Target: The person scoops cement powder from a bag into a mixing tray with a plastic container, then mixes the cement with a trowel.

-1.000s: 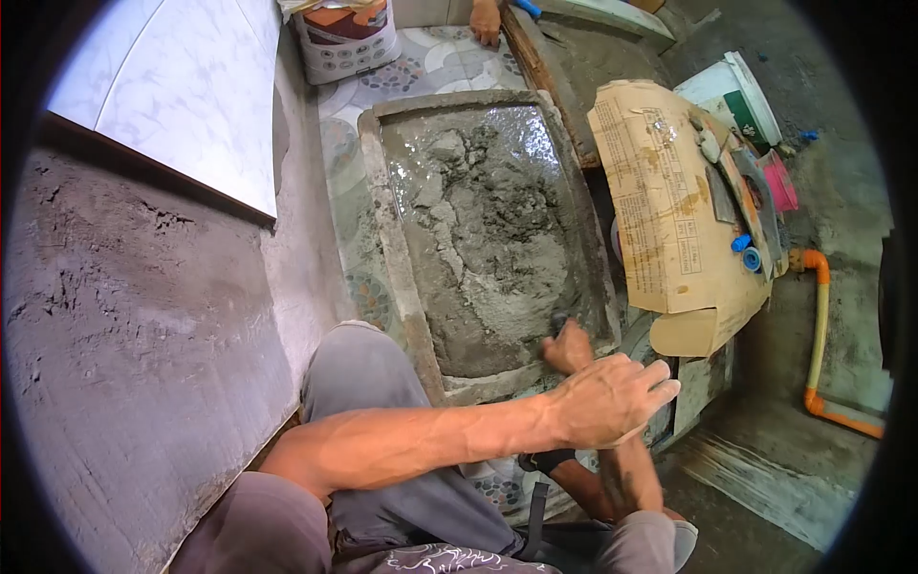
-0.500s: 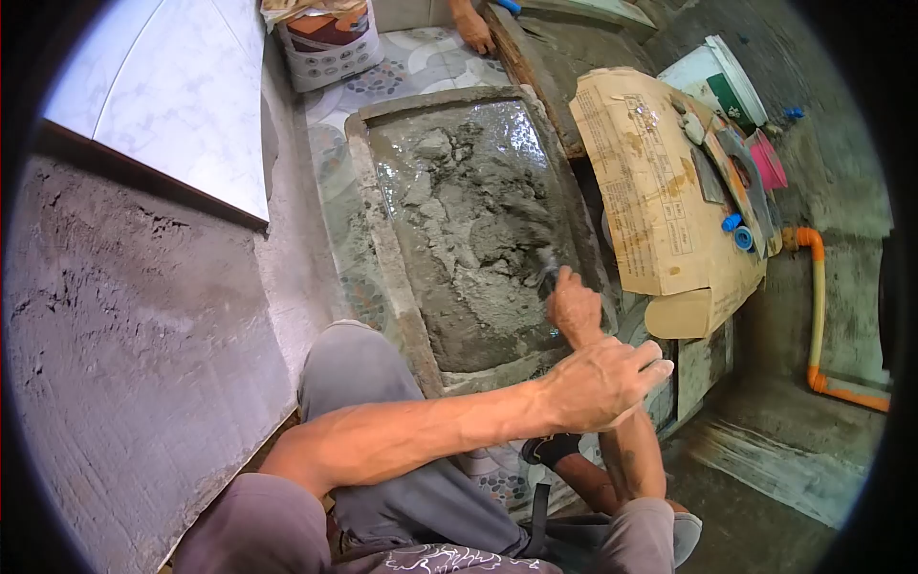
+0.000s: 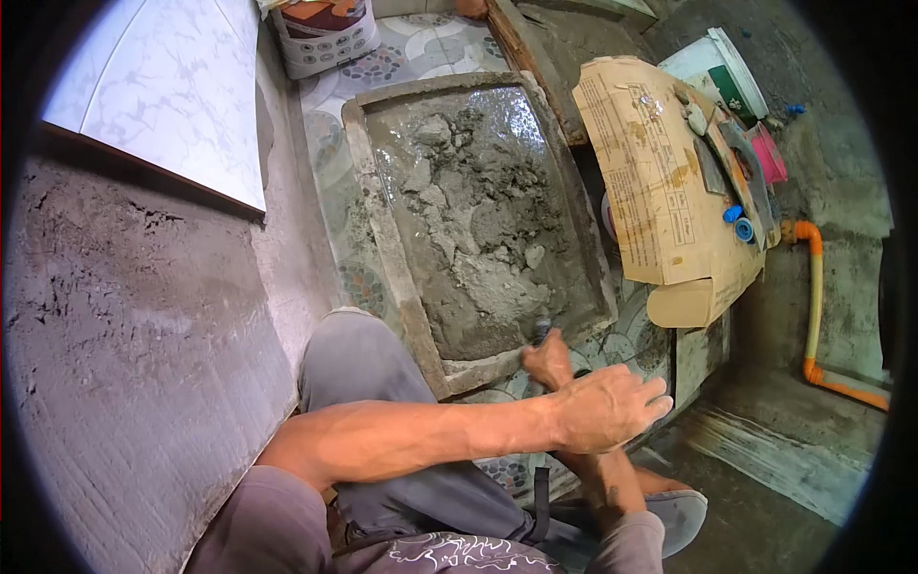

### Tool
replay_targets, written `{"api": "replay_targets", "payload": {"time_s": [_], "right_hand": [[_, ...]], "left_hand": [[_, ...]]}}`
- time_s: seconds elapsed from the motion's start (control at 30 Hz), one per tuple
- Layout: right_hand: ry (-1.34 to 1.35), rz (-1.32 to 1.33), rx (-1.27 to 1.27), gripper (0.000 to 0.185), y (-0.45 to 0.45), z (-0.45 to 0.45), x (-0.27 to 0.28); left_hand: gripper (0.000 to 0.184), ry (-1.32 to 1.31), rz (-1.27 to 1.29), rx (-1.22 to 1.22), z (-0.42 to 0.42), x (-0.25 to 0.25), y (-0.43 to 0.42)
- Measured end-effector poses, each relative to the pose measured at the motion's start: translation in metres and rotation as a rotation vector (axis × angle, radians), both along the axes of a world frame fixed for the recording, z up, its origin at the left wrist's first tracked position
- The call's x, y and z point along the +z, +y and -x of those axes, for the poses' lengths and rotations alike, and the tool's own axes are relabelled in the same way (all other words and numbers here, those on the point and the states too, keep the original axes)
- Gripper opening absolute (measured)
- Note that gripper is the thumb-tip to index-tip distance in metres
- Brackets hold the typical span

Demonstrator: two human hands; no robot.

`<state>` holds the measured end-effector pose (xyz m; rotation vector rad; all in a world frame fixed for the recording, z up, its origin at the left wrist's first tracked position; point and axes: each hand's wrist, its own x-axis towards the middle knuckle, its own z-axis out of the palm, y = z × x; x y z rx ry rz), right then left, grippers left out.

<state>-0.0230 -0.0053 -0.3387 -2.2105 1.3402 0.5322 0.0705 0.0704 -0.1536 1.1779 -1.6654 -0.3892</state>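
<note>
Right hand (image 3: 549, 361) was closed round the dark handle of a tool (image 3: 543, 329), at the near end of the trough (image 3: 390, 253). Working end not readable: blurred or down in the mix. Left hand (image 3: 612, 409) had its fingers bent, knuckles up, thumb side away from the body; palm hidden, so can't tell if it held anything. Hands were near each other, not joined.

Pose: left forearm lay across the front of the body and over the right forearm in this view; whether the two touched, can't tell. Right arm reached forward from under it, wrist close to the near rim.

Step in hand, my read: working the wet grey mix (image 3: 478, 215) with the tool. Mix sat inside the trough, lumpy in the middle, glossy and wet at the far end, so it looked only partly blended. Another pass would have called for a firm right grip, the tool driven in under the lumps, and knuckles kept off the rim.

Outward: trough lay on the patterned floor (image 3: 359, 287), near the bent left knee. Cardboard (image 3: 650, 210) stood right of it, bucket (image 3: 715, 75) beyond; bag (image 3: 325, 46) past the far left corner.
</note>
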Motion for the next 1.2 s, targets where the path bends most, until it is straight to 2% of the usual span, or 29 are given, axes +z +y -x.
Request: {"api": "replay_targets", "payload": {"time_s": [0.07,0.2,0.27,0.37,0.47,0.57,0.67,0.7,0.8,0.87,0.93,1.03,1.1,1.17,1.2], "right_hand": [[-0.074,-0.056,-0.068,0.042,0.029,-0.004,-0.007],[-0.307,-0.293,-0.361,0.029,0.056,-0.014,-0.038],[-0.347,-0.371,-0.522,0.022,0.062,-0.032,-0.002],[-0.434,-0.521,-0.587,0.023,0.059,-0.032,0.0],[-0.438,-0.549,-0.539,0.023,0.06,-0.04,0.027],[-0.416,-0.417,-0.342,0.022,0.066,-0.046,-0.012],[-0.469,-0.6,-0.498,0.021,0.052,-0.097,0.028],[-0.434,-0.577,-0.465,0.025,0.044,-0.106,0.047],[-0.434,-0.434,-0.284,0.029,0.024,-0.112,0.053],[-0.425,-0.016,0.029,0.031,0.002,-0.122,0.048],[-0.349,0.142,0.216,0.032,-0.023,-0.147,0.067],[-0.156,0.287,0.417,0.043,-0.044,-0.174,0.073],[-0.133,0.448,0.507,0.039,-0.033,-0.173,0.04],[-0.061,0.589,0.579,0.041,-0.019,-0.156,-0.024],[0.002,0.552,0.617,0.043,-0.019,-0.147,-0.022]], "left_hand": [[0.037,-0.017,0.008,0.002,0.006,-0.004,0.0],[0.036,-0.049,-0.015,-0.018,0.006,-0.007,0.0],[0.036,-0.027,0.004,-0.002,0.006,-0.009,-0.001],[0.036,-0.01,-0.042,-0.042,0.005,-0.009,-0.005],[0.036,-0.009,0.024,-0.039,0.009,-0.011,-0.009],[0.036,0.0,0.008,-0.059,0.012,-0.007,-0.008],[0.036,0.043,0.021,-0.045,0.008,-0.016,-0.01],[0.036,0.024,0.0,-0.042,0.005,-0.017,-0.009],[0.037,0.022,-0.023,-0.015,-0.006,-0.017,-0.008],[0.04,0.073,0.036,0.013,-0.012,-0.011,-0.01],[0.044,0.102,0.077,0.048,-0.014,-0.007,-0.012],[0.049,0.138,0.099,0.084,-0.021,-0.003,-0.014],[0.051,0.161,0.095,0.1,-0.028,-0.001,-0.015],[0.052,0.185,0.091,0.107,-0.034,0.002,-0.016],[0.052,0.188,0.098,0.111,-0.034,0.001,-0.017]]}}
